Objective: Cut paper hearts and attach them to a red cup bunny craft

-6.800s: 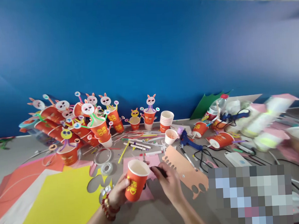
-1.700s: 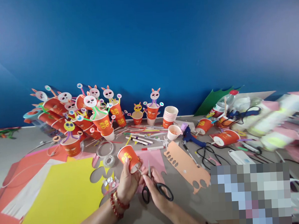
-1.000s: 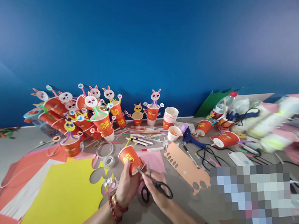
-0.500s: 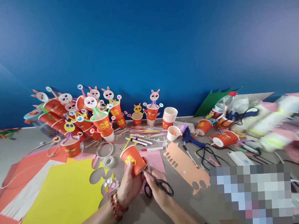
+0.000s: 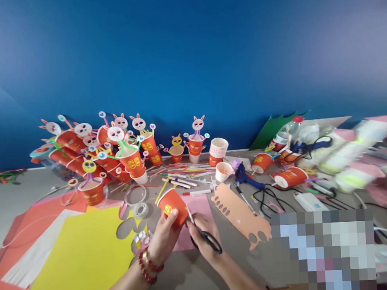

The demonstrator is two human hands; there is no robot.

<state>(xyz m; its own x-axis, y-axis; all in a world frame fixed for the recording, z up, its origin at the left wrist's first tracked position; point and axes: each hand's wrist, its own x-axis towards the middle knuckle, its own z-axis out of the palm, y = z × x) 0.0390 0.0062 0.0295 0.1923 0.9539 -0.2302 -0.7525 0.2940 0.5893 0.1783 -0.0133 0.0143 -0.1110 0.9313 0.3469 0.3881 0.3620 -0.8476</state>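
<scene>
My left hand (image 5: 165, 239) is wrapped round a red paper cup (image 5: 173, 204) with yellow lettering, its open mouth tilted up and to the left. In my right hand (image 5: 206, 233) is a pair of scissors (image 5: 213, 241) with black handles, fingers closed about them. The blades point up and left, against or right beside the cup's lower right end; the exact contact is hidden by my fingers. Under both hands lies a sheet of pink paper (image 5: 199, 205). Close to the cup are a roll of tape (image 5: 140, 210) and a red-capped white marker (image 5: 196, 192).
Decorated red cups with animal faces (image 5: 131, 159) crowd the back left. Yellow paper (image 5: 79, 250) covers the left front. Stacked cups (image 5: 218, 150), a blue glue gun (image 5: 247, 177) and cut orange paper (image 5: 239, 216) stand or lie right of centre. Cables (image 5: 277, 197) trail further right.
The cup has turned slightly in my left hand, its lettering shifting left and lower. My right hand has moved a little, and the scissor blade now shows upright beside the cup's side.
</scene>
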